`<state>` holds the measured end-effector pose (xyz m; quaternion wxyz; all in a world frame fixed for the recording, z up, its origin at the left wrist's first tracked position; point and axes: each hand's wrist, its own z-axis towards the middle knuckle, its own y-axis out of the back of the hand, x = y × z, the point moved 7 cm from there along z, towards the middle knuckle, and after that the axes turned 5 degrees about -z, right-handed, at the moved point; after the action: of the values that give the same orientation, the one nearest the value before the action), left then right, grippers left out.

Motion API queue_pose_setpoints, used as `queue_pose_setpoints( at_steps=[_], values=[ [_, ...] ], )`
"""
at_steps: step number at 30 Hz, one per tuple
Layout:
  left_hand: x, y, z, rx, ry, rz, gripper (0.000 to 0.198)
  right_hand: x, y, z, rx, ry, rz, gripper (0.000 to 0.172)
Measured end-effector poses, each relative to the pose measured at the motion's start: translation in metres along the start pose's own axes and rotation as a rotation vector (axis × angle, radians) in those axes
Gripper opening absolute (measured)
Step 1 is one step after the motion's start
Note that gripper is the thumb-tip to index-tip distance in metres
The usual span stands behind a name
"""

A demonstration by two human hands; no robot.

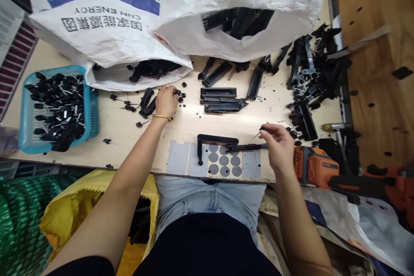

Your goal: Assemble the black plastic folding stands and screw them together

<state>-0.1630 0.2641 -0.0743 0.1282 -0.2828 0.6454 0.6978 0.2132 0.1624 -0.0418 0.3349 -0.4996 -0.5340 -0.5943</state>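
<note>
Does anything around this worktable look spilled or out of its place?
Yes, a little. Small black pieces lie scattered on the brown wooden surface at right, apart from the black heap. Knobbed pins also lie outside the blue basket of similar ones.

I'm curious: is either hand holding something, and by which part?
The right hand pinches a thin metal pin, seemingly by its dark end. Left hand: can't tell.
</note>
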Motion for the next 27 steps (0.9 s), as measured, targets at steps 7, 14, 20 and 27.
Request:
queue_pose_setpoints(
  at_steps=[7,14,20,27],
  values=[
    [-0.012,0.025,-0.023,-0.133,-0.049,-0.084,0.026,-0.004,-0.034,-0.030,0.040,0.104,-0.066,0.018],
    [-0.044,0.015,-0.119,0.008,-0.084,-0.724,0.020,0.042,-0.049,-0.049,0.146,0.739,-0.618,0.016],
    [-0.040,-0.014,-0.139,0.029,-0.005,-0.845,0.017,0.034,-0.057,-0.054,0.163,0.794,-0.671,0.008],
    [-0.064,0.009,-0.152,0.026,-0.287,-0.552,0.012,0.004,-0.051,-0.056,0.207,0.644,-0.620,0.016]
  ],
)
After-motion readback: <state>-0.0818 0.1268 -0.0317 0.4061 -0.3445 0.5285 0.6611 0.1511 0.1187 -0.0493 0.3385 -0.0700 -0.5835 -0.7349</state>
